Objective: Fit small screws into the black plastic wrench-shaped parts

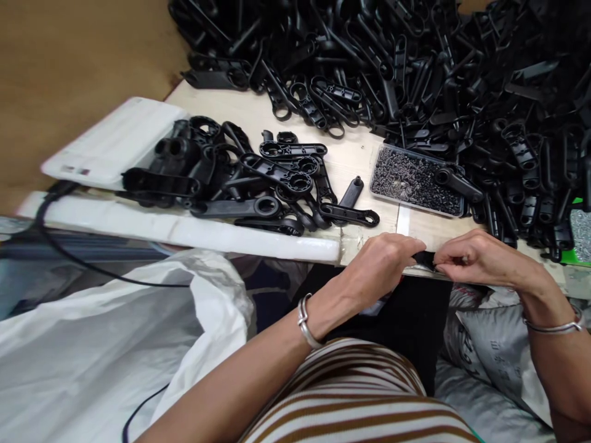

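At the table's front edge, my left hand (385, 258) is closed around a black plastic part (425, 258), mostly hidden by the fingers. My right hand (478, 258) meets it from the other side, thumb and fingers pinched at the part's right end; whether a small piece is also in that pinch I cannot make out. Just beyond the hands sits a clear plastic box (390, 198) filled with tiny dark pieces like screws, and one black arm-shaped part (459, 184) lies across its right rim. Two loose black arm parts (351, 206) rest left of the box.
A large heap of black plastic parts (332, 55) covers the back and right of the table. A smaller pile (258, 172) lies at left beside a white flat device (115, 141). White foam (184, 234) lines the front edge; a white sack (198, 307) hangs below. A green tray (577, 255) stands far right.
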Demonstrator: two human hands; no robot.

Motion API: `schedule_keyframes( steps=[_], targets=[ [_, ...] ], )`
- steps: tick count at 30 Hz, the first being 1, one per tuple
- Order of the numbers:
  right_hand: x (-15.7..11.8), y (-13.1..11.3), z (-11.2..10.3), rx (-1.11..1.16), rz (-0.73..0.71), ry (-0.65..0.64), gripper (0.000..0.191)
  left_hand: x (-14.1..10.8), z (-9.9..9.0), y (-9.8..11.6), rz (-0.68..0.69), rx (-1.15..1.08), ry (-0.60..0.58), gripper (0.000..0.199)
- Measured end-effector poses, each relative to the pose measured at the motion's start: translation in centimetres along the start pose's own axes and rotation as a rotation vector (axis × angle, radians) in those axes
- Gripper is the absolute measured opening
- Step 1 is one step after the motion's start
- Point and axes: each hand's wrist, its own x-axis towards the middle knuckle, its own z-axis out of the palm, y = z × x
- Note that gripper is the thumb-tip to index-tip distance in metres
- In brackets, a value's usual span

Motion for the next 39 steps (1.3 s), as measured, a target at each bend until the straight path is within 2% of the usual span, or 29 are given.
schedule_keyframes(
  steps=[5, 7, 12, 14, 17, 21, 24, 27, 39],
  targets=[
    [0.1, -0.1, -0.1, -0.012, -0.014, 0.017, 0.021, 0.2, -0.1, -0.1, 0.011, -0.019, -0.016, 0.015],
    [-0.1, 0.0, 0.1, 0.011, -0.003, 0.109, 0.021, 0.3, -0.2, -0.2, 0.012, -0.010, -0.009, 0.014],
    [-1.7, 0.3, 1.3, 0.030, 0.120, 0.494, 0.016, 0.3, -0.3, -0.3, 0.031, 0.054, 0.064, 0.013],
    [-2.1, 0.2, 2.1, 0.028, 0.149, 0.612, 0.014, 0.2, -0.2, -0.3, 0.044, 0.067, 0.081, 0.013],
    [-2.1, -0.6, 3.3, 0.005, 0.173, 0.714, 0.013, 0.1, -0.1, -0.3, 0.045, 0.070, 0.085, 0.011],
    [-1.2, -1.5, 4.9, -0.005, 0.175, 0.754, 0.013, 0.1, 0.0, -0.3, 0.051, 0.072, 0.095, 0.012],
    [-0.7, -1.4, 5.4, -0.003, 0.130, 0.750, 0.014, 0.1, 0.1, -0.4, 0.059, 0.066, 0.100, 0.012],
    [-0.5, -1.0, 5.1, 0.008, 0.095, 0.668, 0.015, 0.1, 0.2, -0.5, 0.067, 0.047, 0.097, 0.011],
    [0.8, 0.2, 0.2, -0.053, -0.039, 0.145, 0.021, 0.5, -0.7, -0.7, 0.039, 0.020, -0.004, 0.015]
  ],
)
